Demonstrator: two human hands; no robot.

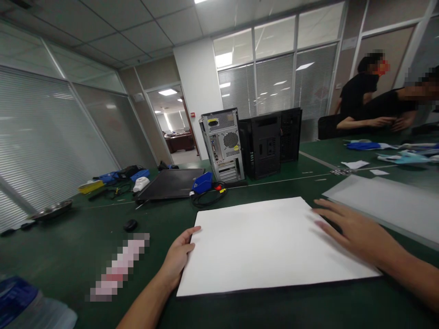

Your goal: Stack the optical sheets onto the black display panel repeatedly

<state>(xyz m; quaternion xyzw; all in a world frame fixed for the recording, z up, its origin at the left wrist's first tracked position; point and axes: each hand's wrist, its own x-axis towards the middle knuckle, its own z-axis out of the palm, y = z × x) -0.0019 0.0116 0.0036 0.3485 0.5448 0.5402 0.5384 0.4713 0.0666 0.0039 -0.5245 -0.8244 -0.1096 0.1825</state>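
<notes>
A rectangular white sheet lies in front of me, with a thin dark edge showing beneath its near side. My left hand is at the sheet's left edge, its index finger and thumb closed over the border and the other fingers partly hidden. At the right edge, my right hand is open. Its fingers are spread and slightly blurred, the tips over or touching the sheet's upper right border; contact is unclear. To its right lies a translucent, frosted panel.
Behind the sheet stand an open computer case and a black case. A dark flat screen, a blue cable connector and a black mouse are left of centre. A bottle occupies the near left corner. Two people sit far right.
</notes>
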